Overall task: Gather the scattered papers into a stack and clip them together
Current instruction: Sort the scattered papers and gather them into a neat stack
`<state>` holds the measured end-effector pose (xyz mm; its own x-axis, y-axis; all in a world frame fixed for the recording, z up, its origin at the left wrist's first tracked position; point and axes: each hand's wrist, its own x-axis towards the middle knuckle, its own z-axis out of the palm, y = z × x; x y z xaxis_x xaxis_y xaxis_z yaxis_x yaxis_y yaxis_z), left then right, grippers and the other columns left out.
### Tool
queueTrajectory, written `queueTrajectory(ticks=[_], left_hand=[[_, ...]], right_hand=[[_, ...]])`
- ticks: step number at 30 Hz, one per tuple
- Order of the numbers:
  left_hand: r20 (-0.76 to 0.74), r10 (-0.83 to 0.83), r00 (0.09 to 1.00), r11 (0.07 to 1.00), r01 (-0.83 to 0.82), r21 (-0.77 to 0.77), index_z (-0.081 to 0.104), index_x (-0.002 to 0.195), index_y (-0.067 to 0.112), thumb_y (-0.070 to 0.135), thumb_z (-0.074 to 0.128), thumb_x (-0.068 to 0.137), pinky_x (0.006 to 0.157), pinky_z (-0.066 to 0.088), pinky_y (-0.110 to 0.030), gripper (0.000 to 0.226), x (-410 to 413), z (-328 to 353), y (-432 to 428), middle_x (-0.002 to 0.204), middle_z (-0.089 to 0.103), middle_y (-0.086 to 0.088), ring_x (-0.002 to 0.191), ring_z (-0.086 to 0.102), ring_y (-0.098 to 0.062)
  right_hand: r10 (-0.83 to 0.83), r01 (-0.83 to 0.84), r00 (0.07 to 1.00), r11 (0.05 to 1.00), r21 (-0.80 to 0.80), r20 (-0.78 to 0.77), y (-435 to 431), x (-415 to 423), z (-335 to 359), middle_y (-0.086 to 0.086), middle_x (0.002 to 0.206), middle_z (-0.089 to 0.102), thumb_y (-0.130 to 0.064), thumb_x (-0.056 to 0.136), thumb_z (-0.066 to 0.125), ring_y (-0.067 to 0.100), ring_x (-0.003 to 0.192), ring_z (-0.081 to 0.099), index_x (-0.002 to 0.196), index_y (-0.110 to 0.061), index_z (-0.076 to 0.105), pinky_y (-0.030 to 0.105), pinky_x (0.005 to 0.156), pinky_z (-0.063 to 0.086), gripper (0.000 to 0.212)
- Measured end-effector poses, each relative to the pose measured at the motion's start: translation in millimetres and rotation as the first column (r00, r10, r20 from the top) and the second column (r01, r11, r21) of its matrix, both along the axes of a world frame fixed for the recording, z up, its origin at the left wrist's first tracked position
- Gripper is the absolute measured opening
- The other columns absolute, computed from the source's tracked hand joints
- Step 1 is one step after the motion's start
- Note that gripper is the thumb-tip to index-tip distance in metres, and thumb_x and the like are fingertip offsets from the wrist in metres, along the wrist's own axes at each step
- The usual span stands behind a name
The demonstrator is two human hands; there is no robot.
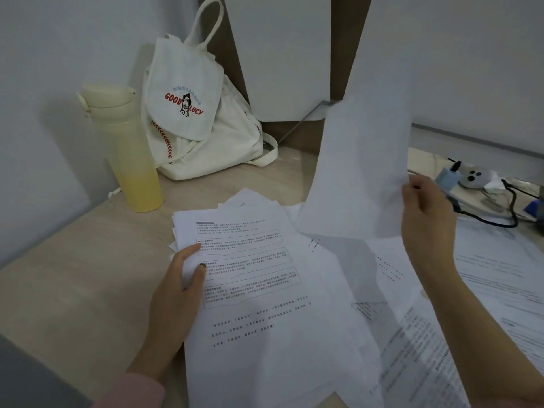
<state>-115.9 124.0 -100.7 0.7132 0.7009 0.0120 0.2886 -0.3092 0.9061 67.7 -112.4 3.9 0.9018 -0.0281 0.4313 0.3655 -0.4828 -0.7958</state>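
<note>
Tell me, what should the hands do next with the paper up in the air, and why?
Probably lower the lifted white paper sheet onto the printed white paper pile. The right hand pinches its edge in the air, while the left hand holds that pile on the pale wooden desk.

On the desk [73,290] a yellow bottle [132,160] stands beside a white canvas backpack [200,119], a power strip [474,178] well apart.

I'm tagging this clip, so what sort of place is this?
Probably a home or dorm study desk: printed papers on a wooden desktop, a canvas backpack and a water bottle.
</note>
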Motion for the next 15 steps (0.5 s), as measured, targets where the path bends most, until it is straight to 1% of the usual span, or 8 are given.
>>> queueTrajectory(ticks=[3, 4, 6, 7, 9, 11, 13, 15], left_hand=[[0.022, -0.001, 1.000, 0.999, 0.002, -0.054, 0.048, 0.123, 0.037, 0.028, 0.046, 0.094, 0.082, 0.036, -0.031, 0.030, -1, 1, 0, 0.117, 0.053, 0.012, 0.103, 0.051, -0.012], [0.032, -0.001, 0.999, 0.997, 0.003, -0.071, 0.049, 0.121, 0.038, 0.029, 0.046, 0.094, 0.083, 0.037, -0.031, 0.029, -1, 2, -1, 0.118, 0.053, 0.013, 0.105, 0.051, -0.012], [0.054, 0.005, 0.999, 0.994, 0.001, -0.111, 0.050, 0.119, 0.038, 0.033, 0.044, 0.094, 0.084, 0.037, -0.027, 0.026, -2, 4, -3, 0.118, 0.053, 0.015, 0.107, 0.049, -0.009], [0.071, 0.007, 0.997, 0.992, 0.002, -0.130, 0.051, 0.117, 0.039, 0.034, 0.043, 0.095, 0.082, 0.038, -0.023, 0.025, -3, 5, -4, 0.116, 0.054, 0.016, 0.108, 0.050, -0.007], [0.109, 0.005, 0.994, 0.987, 0.013, -0.162, 0.053, 0.110, 0.042, 0.034, 0.040, 0.095, 0.077, 0.035, -0.013, 0.021, -4, 11, -7, 0.111, 0.055, 0.024, 0.103, 0.052, 0.002], [0.128, -0.003, 0.992, 0.979, 0.029, -0.200, 0.053, 0.104, 0.046, 0.036, 0.035, 0.097, 0.074, 0.033, -0.008, 0.022, -6, 16, -10, 0.105, 0.052, 0.033, 0.095, 0.048, 0.022], [0.146, -0.006, 0.989, 0.972, 0.040, -0.233, 0.055, 0.109, 0.043, 0.039, 0.032, 0.097, 0.077, 0.031, -0.003, 0.026, -7, 17, -10, 0.106, 0.050, 0.036, 0.089, 0.042, 0.033], [0.174, 0.011, 0.985, 0.956, 0.041, -0.290, 0.055, 0.120, 0.036, 0.047, 0.033, 0.095, 0.094, 0.032, -0.008, 0.035, -7, 11, -7, 0.119, 0.053, 0.028, 0.109, 0.044, 0.021]], right_hand=[[0.064, -0.027, 0.975, 0.985, -0.170, 0.212, -2, -21, 14, -0.005, 0.059, 0.042, -0.016, 0.098, 0.039, 0.007, 0.048, 0.036, 0.105, -0.011, 0.060, 0.009, 0.046, 0.031, 0.023], [0.111, -0.030, 0.948, 0.964, -0.264, 0.298, -1, -29, 18, -0.007, 0.059, 0.044, -0.015, 0.097, 0.041, 0.004, 0.048, 0.035, 0.107, -0.007, 0.061, 0.007, 0.045, 0.029, 0.024], [0.227, -0.039, 0.892, 0.901, -0.433, 0.391, 4, -46, 22, 0.002, 0.074, 0.064, -0.016, 0.092, 0.042, 0.004, 0.058, 0.045, 0.109, -0.004, 0.064, 0.001, 0.052, 0.026, 0.030], [0.280, -0.052, 0.878, 0.863, -0.503, 0.389, 8, -54, 21, 0.009, 0.084, 0.070, -0.016, 0.089, 0.042, 0.006, 0.063, 0.050, 0.109, -0.005, 0.065, 0.000, 0.057, 0.028, 0.032], [0.375, -0.074, 0.848, 0.785, -0.616, 0.375, 16, -70, 11, 0.010, 0.088, 0.073, -0.011, 0.083, 0.047, 0.007, 0.063, 0.057, 0.104, -0.008, 0.068, 0.007, 0.057, 0.042, 0.030], [0.475, -0.129, 0.815, 0.708, -0.695, 0.333, 24, -85, -8, 0.006, 0.087, 0.075, -0.002, 0.072, 0.068, 0.013, 0.068, 0.069, 0.100, -0.010, 0.071, 0.017, 0.067, 0.048, 0.029], [0.562, -0.227, 0.790, 0.638, -0.736, 0.243, 30, -99, -30, 0.003, 0.088, 0.075, 0.002, 0.058, 0.081, 0.016, 0.076, 0.072, 0.097, -0.011, 0.072, 0.024, 0.074, 0.054, 0.042], [0.621, -0.286, 0.759, 0.585, -0.759, 0.193, 34, -109, -47, 0.001, 0.084, 0.075, 0.001, 0.055, 0.081, 0.016, 0.074, 0.071, 0.091, -0.012, 0.073, 0.027, 0.071, 0.057, 0.039]])
